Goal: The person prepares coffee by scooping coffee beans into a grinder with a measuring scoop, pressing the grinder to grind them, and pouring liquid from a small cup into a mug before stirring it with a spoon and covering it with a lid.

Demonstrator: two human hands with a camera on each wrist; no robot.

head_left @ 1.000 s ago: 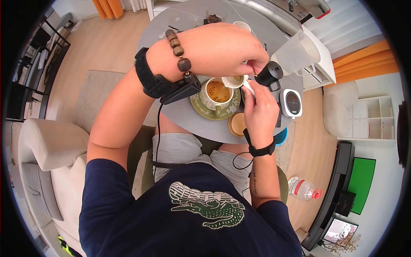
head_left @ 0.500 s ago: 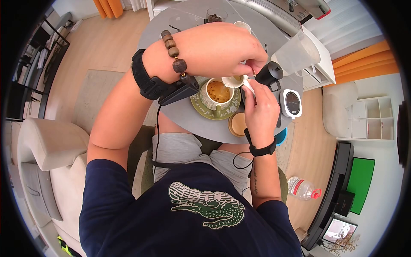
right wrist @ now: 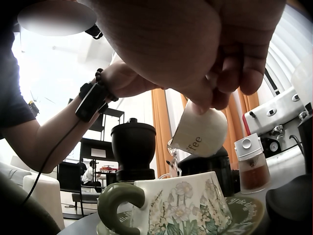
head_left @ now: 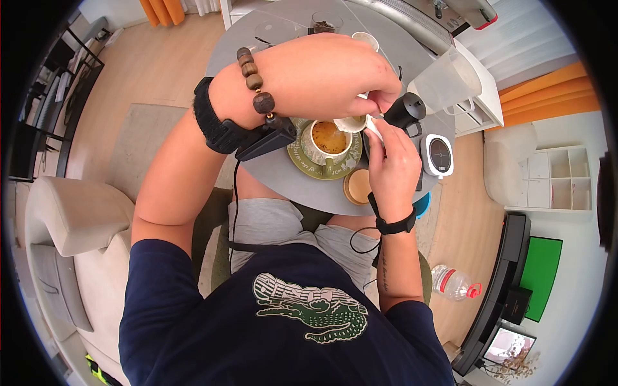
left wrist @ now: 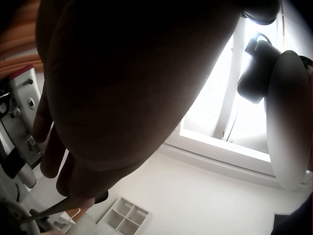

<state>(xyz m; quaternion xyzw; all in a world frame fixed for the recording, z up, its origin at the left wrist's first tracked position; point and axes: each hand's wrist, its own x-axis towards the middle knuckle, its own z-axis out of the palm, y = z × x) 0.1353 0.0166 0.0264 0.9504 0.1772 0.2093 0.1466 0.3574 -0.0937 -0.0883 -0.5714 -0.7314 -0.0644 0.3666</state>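
On a green saucer (head_left: 298,162) stands a flowered cup (right wrist: 183,203) with a green handle, brown coffee (head_left: 328,137) inside. My right hand (head_left: 394,164) grips the handle of a small white cup (right wrist: 203,132) with lettering, tilted over the flowered cup's rim. Clear liquid (right wrist: 174,159) falls from its lip in the right wrist view. Reaching across from the left, my left hand (head_left: 354,77) pinches a thin-handled utensil (left wrist: 49,210) between thumb and fingers. Its far end reaches to the small cup and is hidden.
A round wooden lid (head_left: 356,188) lies near the table's front edge. To the right are a white-framed device (head_left: 438,154), a black jug (head_left: 404,110) and a clear pitcher (head_left: 450,80). A glass of dark beans (head_left: 325,23) stands at the back. A black grinder (right wrist: 133,147) stands beyond the cup.
My left wrist and forearm have shifted slightly left and down, while the left fingertips stay by the small cup. The right hand and the tilted cup have barely moved.
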